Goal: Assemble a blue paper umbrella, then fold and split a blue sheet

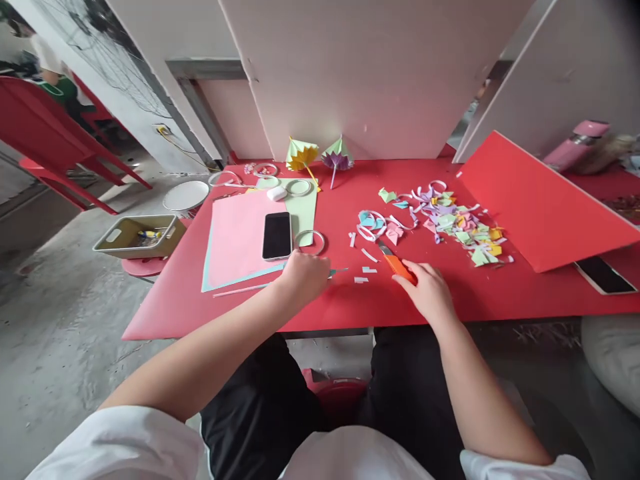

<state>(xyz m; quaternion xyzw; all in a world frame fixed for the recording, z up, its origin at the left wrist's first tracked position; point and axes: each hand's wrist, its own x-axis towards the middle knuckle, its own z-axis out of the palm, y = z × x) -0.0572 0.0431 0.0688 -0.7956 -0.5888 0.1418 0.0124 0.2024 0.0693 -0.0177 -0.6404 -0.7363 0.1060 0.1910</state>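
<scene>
My left hand [307,272] is closed at the near edge of the paper sheets, with a thin blue-green strip sticking out past its fingers; its grip is partly hidden. A roll of tape [310,243] lies just beyond it. My right hand [426,285] holds an orange utility knife [397,265], its blade pointing away to the left. Small white paper scraps [369,255] lie between my hands. Beside my left hand, a black phone [277,235] rests on a pink sheet [237,240]. Folded colourful paper pieces [463,223] are heaped beyond my right hand.
Two small paper umbrellas [303,157] stand at the back of the red table [345,310]. A red board [545,207] leans at the right, near another phone [606,275] and a pink bottle [575,145]. A bin [140,237] is on the left; a person [47,57] sits farther back.
</scene>
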